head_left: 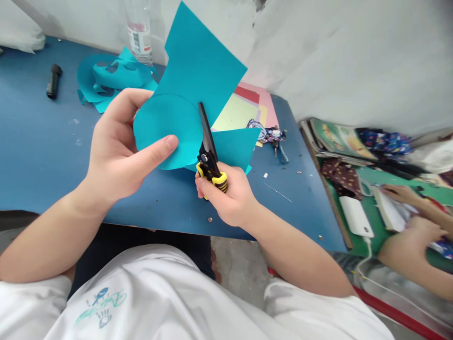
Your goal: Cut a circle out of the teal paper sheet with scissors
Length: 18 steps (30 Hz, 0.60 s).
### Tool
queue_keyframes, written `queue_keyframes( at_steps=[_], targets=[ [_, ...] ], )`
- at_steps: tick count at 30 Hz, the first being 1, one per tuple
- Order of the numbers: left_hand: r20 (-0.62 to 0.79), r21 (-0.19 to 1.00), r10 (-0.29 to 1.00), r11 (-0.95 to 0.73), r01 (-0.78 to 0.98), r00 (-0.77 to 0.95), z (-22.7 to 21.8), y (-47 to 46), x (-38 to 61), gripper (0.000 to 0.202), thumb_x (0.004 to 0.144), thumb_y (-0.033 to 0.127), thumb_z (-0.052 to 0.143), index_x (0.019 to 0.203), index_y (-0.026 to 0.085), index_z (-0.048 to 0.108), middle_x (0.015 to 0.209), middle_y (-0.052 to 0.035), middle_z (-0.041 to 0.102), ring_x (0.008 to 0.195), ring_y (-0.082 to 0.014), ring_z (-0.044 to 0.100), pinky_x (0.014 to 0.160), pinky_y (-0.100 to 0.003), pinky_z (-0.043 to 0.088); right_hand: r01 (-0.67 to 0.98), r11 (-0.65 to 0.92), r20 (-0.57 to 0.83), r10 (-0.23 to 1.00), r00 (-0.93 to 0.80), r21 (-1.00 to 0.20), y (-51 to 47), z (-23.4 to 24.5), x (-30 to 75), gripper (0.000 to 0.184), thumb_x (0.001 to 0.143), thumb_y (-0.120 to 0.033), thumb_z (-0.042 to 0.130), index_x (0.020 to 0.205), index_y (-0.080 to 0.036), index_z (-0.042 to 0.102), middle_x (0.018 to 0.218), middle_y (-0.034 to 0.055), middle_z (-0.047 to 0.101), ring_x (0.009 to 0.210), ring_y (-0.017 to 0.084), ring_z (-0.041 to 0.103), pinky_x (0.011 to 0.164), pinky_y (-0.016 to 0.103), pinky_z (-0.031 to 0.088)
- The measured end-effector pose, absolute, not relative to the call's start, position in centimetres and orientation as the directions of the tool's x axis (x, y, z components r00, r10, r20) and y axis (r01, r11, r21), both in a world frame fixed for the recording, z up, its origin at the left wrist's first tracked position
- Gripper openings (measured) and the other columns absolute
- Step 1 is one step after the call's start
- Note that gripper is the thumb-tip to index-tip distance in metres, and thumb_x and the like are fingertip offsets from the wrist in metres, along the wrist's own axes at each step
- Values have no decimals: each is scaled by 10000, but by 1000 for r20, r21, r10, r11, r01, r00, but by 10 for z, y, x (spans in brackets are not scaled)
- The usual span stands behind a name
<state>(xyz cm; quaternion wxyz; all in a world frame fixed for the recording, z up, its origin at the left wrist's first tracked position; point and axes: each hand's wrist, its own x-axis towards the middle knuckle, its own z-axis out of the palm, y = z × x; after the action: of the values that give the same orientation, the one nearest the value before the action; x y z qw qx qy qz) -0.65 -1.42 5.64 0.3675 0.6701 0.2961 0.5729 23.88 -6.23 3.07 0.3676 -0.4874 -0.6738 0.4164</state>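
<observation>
My left hand (122, 151) pinches a sheet of teal paper (191, 89), thumb on top of a rounded cut part, fingers behind it. My right hand (226, 196) grips black scissors with yellow handles (209, 153). The blades point up and away into the paper, along the edge of the round shape. The paper is held above the blue table (42, 156), its upper part standing up toward the wall.
Teal paper scraps (109, 78) and a clear plastic bottle (139, 30) lie at the back. A black cylinder (54, 81) is at the left. Coloured sheets (244, 111) and a small wrapped item (269, 135) lie right. Another person's hands (414, 226) work at a green desk (368, 241).
</observation>
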Motion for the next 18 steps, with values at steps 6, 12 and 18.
queue_keyframes(
  at_steps=[6,12,18],
  targets=[
    [567,823,810,-566,-49,152,56,-15,-5,334,1081,465,982,1253,267,775,1076,-4,666,915,-152,704,955,-400,736,347,174,81,960,-268,-922,-62,32,239,290,1004,-442,768,860,-278,577,678,-5,637,635,191,591,601,347,458],
    [603,797,785,-598,-82,140,54,-15,-6,435,1050,550,1004,1314,279,789,1125,-14,667,944,-143,676,946,-342,714,350,177,87,962,-259,-920,-62,33,238,240,989,-405,746,860,-274,592,667,-8,627,627,186,580,598,342,454],
    [585,811,804,-580,-77,111,58,-17,-5,306,1072,404,998,1274,306,790,1016,8,546,833,-105,589,805,-243,641,355,179,88,962,-257,-917,-63,33,238,230,978,-405,726,853,-277,582,656,-9,616,615,184,567,592,341,447]
  ],
)
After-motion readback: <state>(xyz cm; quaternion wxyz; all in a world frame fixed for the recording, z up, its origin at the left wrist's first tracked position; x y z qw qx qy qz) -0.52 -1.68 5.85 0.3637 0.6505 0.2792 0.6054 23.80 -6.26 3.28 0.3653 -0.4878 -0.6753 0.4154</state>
